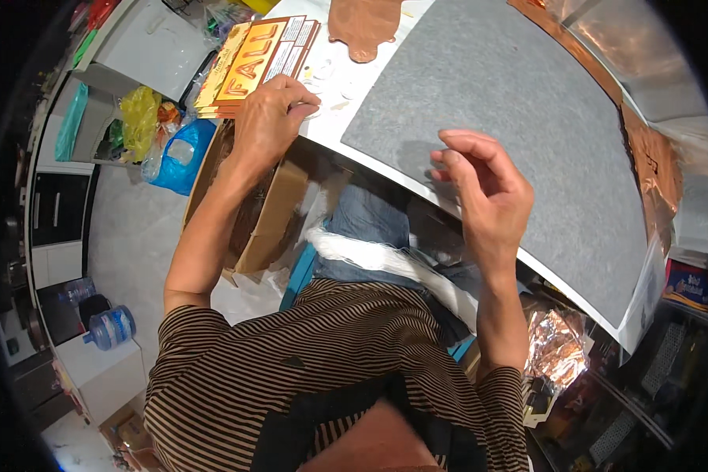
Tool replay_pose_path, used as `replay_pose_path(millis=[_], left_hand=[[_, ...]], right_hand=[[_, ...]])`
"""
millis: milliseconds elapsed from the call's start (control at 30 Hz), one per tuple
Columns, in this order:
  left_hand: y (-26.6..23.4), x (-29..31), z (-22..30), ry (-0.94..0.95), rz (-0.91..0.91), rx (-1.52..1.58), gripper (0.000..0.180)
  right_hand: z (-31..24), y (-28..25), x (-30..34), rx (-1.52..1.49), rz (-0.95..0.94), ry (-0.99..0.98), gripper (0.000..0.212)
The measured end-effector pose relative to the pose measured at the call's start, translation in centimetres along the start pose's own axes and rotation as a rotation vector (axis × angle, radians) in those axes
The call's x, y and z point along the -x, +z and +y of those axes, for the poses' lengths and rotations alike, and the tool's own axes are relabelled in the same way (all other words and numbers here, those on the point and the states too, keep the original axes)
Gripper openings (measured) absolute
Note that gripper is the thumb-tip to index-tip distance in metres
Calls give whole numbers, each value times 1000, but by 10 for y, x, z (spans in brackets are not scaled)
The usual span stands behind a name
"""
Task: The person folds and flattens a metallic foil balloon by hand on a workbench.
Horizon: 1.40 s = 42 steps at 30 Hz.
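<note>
My left hand (271, 116) is at the near edge of the white tabletop (376, 67), beside a stack of printed cards (261, 59) in yellow, red and brown. Thumb and forefinger are pinched together; anything between them is too small to make out. Small pale round pieces (322, 71) lie just beyond the fingertips. Above the near edge of a grey felt-like mat (488, 86), my right hand (492, 185) is raised with its fingers curled. Its thumb meets a finger behind it, and I cannot see what they hold. A skein of white thread (377, 256) lies across my lap.
A copper-coloured flat piece (364, 27) lies at the table's far side. Brown strips (645, 149) border the mat's right. Below the table, an open cardboard box (269, 220) stands left of my legs. Crumpled copper foil (557, 350) is at the lower right, a blue bag (185, 161) at left.
</note>
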<state>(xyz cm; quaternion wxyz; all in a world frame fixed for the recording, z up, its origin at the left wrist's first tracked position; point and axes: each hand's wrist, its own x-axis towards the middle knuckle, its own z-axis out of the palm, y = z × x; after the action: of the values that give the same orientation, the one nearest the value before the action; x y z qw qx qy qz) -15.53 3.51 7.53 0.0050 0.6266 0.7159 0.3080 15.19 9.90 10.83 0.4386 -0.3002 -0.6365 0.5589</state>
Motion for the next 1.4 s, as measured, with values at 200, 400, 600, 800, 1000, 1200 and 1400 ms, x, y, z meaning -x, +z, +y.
replay_pose_path(millis=[200,400,600,800,1000,1200,1400], left_hand=[[-12,1,2,13,35,20,16],[-32,-8,13,-271,20,336,24],[-24,-46,68,-55,68,230,19],[44,-119,166,430,-278,285,16],[143,-174,243,612,-425,347,19],[200,-221,287,642,-440,321,27],[256,-261,314,622,-396,380,27]], right_hand=[[0,-21,8,-26,52,73,16],[-11,-69,16,73,138,78,16],[-21,-147,1,611,202,-38,17],[3,-264,-52,1334,287,-242,31],[36,-357,-117,1604,382,-302,26],[54,-400,-140,1663,315,-279,20],[54,-421,-147,1702,366,-23,18]])
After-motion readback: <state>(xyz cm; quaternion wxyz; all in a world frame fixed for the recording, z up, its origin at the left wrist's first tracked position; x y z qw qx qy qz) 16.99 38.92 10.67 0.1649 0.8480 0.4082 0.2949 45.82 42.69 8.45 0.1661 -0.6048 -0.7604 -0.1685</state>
